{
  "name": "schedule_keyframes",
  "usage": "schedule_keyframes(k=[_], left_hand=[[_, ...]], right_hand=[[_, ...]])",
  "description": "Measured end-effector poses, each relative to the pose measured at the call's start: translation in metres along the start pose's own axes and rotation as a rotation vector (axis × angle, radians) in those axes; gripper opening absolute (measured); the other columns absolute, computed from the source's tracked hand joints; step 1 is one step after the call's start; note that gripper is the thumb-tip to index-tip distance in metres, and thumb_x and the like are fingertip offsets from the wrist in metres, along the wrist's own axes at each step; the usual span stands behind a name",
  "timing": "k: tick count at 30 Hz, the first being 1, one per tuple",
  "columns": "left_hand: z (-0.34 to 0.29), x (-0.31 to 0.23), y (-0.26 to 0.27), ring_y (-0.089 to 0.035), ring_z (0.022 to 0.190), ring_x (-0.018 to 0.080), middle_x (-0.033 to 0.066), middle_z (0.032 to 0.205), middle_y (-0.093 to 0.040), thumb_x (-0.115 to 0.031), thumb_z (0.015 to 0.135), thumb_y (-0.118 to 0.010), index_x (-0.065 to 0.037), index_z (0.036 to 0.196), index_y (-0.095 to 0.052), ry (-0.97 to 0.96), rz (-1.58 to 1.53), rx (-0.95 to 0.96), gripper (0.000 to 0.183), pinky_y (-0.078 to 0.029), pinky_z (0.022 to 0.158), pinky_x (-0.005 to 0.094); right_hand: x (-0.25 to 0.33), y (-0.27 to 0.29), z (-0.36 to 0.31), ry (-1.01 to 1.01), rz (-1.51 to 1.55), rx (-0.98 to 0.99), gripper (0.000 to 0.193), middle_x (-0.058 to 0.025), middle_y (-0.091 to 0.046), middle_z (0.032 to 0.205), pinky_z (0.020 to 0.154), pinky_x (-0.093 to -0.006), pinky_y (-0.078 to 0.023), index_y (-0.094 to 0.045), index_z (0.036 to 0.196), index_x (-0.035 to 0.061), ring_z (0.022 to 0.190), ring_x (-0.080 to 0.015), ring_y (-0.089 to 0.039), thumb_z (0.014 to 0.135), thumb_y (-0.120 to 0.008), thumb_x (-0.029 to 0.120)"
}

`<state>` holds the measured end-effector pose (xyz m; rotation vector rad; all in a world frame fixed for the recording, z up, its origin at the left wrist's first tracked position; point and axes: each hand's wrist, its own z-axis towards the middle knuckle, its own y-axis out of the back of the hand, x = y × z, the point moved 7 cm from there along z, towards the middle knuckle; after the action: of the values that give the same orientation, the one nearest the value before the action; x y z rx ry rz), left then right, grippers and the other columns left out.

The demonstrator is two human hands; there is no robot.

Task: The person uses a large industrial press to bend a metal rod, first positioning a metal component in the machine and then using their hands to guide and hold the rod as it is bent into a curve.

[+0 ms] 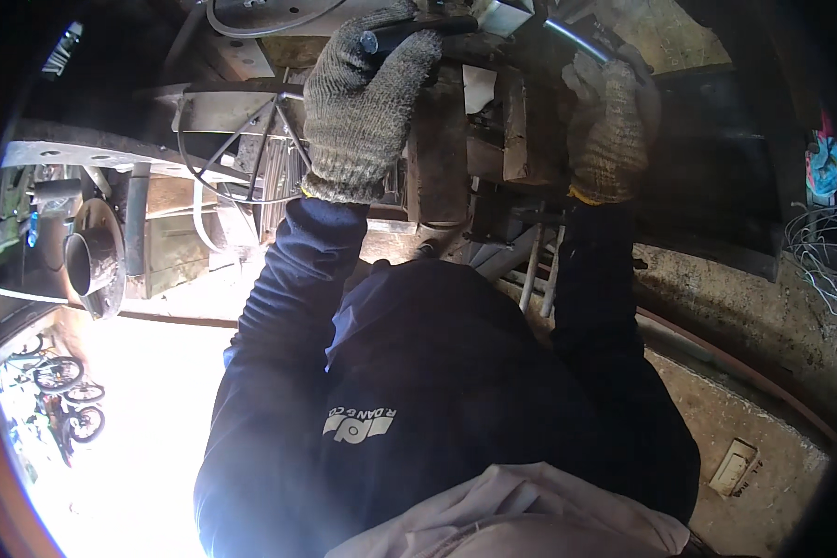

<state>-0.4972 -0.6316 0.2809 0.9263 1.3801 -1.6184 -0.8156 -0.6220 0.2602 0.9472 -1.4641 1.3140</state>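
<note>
Both my hands wear knitted grey work gloves. My left hand [367, 116] is closed round a dark round bar [428, 33] with a pale, shiny end beside the thumb. The bar's far end points toward a light metal block [503, 16]; I cannot tell whether the two are joined. To the right, my right hand [614, 121] grips a thin shiny metal rod [577, 39], which slants up and left from the fingers. Some of its fingers are in shadow and blurred.
Below the hands lie dark steel blocks [439, 158]. A wire ring frame [251, 198] is beside my left wrist. Farther left stands a flanged pipe [93, 263], with bicycles [60, 374] beyond. Tangled wire [814, 251] hangs at the right, and a long reddish pipe [735, 365] runs along the wall.
</note>
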Motion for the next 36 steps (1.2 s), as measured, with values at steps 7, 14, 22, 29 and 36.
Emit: schedule_keyframes(k=[7,14,22,29,36], left_hand=[[-0.006,0.004,0.008,-0.071,0.094,0.02,0.0118,0.112,-0.07,-0.018,0.094,-0.072,-0.003,0.129,-0.062,0.037,-0.025,-0.051,0.04,-0.061,0.075,0.0313],[-0.004,0.006,0.011,-0.07,0.093,0.0161,0.0108,0.11,-0.071,-0.019,0.093,-0.073,-0.003,0.129,-0.062,0.0,0.073,-0.043,0.041,-0.059,0.077,0.0291],[0.027,0.006,-0.016,-0.069,0.094,0.0151,0.0099,0.108,-0.072,-0.012,0.095,-0.069,-0.002,0.125,-0.063,-0.266,0.106,0.089,0.033,-0.056,0.082,0.0295],[0.043,0.011,-0.028,-0.066,0.092,0.0127,0.007,0.105,-0.072,-0.005,0.096,-0.065,0.0,0.12,-0.063,-0.189,-0.091,0.06,0.024,-0.053,0.083,0.0275],[0.043,0.014,-0.033,-0.066,0.091,0.0128,0.007,0.103,-0.072,-0.007,0.096,-0.066,0.0,0.117,-0.064,-0.165,0.016,0.06,0.023,-0.053,0.082,0.0275]], right_hand=[[-0.008,0.001,-0.004,0.12,0.007,-0.163,0.054,-0.032,-0.062,0.122,0.068,-0.0282,-0.064,-0.033,0.145,-0.004,0.091,-0.0314,-0.071,0.104,-0.045,0.028],[0.001,-0.01,-0.001,0.142,0.109,-0.146,0.044,-0.0275,-0.062,0.118,0.077,-0.0355,-0.063,-0.043,0.137,-0.0026,0.097,-0.0302,-0.071,0.102,-0.054,0.021],[0.012,-0.053,-0.057,0.415,-0.027,-0.207,0.042,-0.0219,-0.063,0.121,0.076,-0.0411,-0.063,-0.049,0.136,0.0017,0.095,-0.0264,-0.07,0.099,-0.062,0.018],[0.009,-0.077,-0.092,0.372,-0.101,-0.253,0.041,-0.0155,-0.064,0.122,0.081,-0.0403,-0.062,-0.056,0.129,0.0043,0.095,-0.0225,-0.069,0.095,-0.07,0.019],[0.001,-0.06,-0.091,0.433,-0.336,-0.278,0.044,-0.0162,-0.062,0.122,0.08,-0.0384,-0.063,-0.053,0.131,0.0013,0.097,-0.023,-0.07,0.096,-0.069,0.021]])
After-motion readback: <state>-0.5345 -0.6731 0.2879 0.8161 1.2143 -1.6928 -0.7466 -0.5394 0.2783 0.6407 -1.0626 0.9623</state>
